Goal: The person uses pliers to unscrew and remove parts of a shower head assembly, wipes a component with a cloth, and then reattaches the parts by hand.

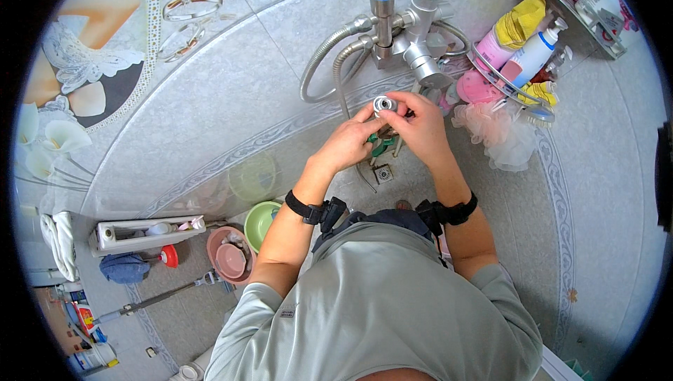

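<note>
My left hand (349,141) and my right hand (423,127) meet in front of the tiled wall. Between their fingertips is a small silver metal fitting (384,105), its round end with a dark hole turned up toward me. Both hands pinch it, the left from the left and below, the right with thumb and fingers from the right. Above stands a chrome wall valve (383,23) with a blue cap. A braided metal hose (312,76) loops from it; another hose (338,76) drops behind my left hand. Something green (382,145) shows partly below the hands.
A corner rack (494,76) with bottles is at the right, a mesh bath puff (508,135) hanging under it. A thick chrome pipe (426,2) runs up the wall. Below lies a floor drain (383,173). Left are a green basin (261,223), pink basins (230,258) and a mop (165,297).
</note>
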`<act>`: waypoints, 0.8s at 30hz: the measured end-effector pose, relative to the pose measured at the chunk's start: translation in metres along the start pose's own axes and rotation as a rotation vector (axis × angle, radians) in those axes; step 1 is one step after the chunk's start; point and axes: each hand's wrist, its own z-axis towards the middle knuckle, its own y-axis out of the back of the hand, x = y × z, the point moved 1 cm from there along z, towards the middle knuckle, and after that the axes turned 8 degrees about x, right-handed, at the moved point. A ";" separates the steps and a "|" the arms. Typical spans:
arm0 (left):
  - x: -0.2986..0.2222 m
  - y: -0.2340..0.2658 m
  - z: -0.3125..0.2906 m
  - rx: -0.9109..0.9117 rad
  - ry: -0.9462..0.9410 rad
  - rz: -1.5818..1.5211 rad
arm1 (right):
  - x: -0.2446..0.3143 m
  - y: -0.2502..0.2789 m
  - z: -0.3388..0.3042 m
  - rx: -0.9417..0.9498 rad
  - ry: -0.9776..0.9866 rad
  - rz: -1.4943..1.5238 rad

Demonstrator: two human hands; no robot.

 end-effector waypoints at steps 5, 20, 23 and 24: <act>-0.001 0.003 0.000 -0.005 -0.009 0.022 | -0.018 0.014 -0.009 -0.091 -0.061 0.061; 0.000 0.002 0.005 0.008 -0.023 0.060 | -0.038 0.028 -0.027 -0.093 -0.083 0.047; -0.001 0.003 0.005 0.009 -0.023 0.063 | -0.040 0.029 -0.029 -0.081 -0.058 0.044; -0.001 0.003 0.005 0.009 -0.024 0.064 | -0.040 0.029 -0.030 -0.079 -0.071 0.051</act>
